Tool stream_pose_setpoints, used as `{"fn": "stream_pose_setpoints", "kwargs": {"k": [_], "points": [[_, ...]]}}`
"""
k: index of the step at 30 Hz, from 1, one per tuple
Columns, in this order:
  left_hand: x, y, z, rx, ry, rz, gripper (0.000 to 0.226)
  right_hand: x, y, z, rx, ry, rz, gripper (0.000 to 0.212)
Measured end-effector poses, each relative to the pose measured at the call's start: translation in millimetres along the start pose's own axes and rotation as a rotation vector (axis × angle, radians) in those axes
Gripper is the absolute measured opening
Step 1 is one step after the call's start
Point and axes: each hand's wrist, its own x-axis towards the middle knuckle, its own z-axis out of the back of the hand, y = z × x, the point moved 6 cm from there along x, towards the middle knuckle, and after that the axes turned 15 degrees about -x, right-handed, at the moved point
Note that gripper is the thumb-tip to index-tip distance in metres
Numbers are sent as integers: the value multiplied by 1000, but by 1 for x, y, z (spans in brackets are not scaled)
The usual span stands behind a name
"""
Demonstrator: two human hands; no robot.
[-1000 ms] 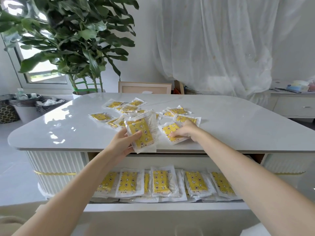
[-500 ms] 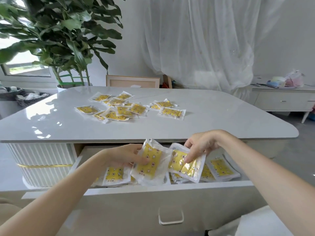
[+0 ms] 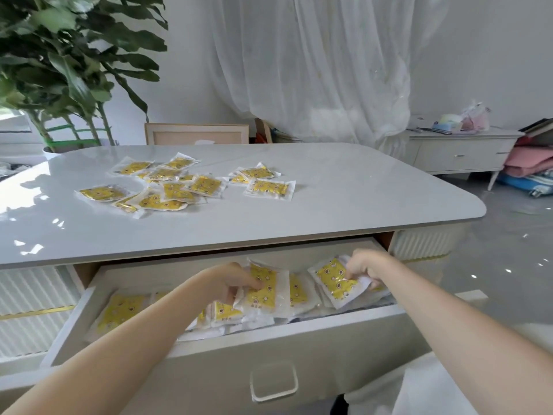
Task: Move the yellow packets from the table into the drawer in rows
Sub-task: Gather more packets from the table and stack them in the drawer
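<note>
Crinkly plastic packets (image 3: 263, 287) now inside drawer (image 3: 329, 348)

table (image 3: 359, 190) | glossy white top | loose yellow packets (image 3: 206, 185) scattered left-centre, some overlapping

The left forearm (image 3: 134, 333) and the drawer (image 3: 299, 351) front hide parts of the packets (image 3: 119, 313) inside. The plant (image 3: 59, 61) and the surface (image 3: 359, 193) run off the left edge. Packet print is too small to read.
</note>
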Motion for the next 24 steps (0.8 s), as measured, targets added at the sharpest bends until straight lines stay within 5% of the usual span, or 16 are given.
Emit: {"fn": "stream_pose_setpoints", "kwargs": {"k": [6,9,12,14,16,19,24], "points": [[26,-5,-54,-11,-8,37,41,15,-2,-1,-183,-267,-47,46],[37,-5,-65,-67,-4,44,58,17,8,9,-165,-414,46,25],[45,-4,-67,-177,38,53,80,17,22,-11,277,-74,157,31],[39,-6,-70,-284,76,81,53,9,29,-27,478,163,166,40],[35,-8,-68,-344,106,78,31,7,32,-32,515,205,182,44],[27,-13,-59,-299,33,34,35,7,36,-29,588,211,195,50],[33,-13,-41,-142,-93,-86,72,11,28,-22,633,167,133,47]]}}
